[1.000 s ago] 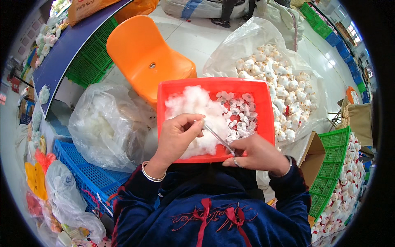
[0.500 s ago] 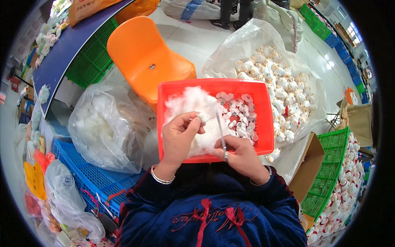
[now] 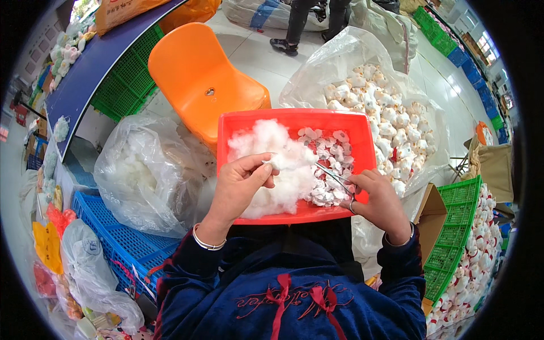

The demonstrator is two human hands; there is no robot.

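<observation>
The right hand gripped one pair of forceps; the left hand pinched one white piece above one tub holding one fluff heap.

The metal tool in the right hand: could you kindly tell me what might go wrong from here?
The narrow end of the metal tool points toward the left hand, so a slip might poke it. The white fluff lies right beside the small pale pieces in the red tray, so loose strands could cling to them.
</observation>
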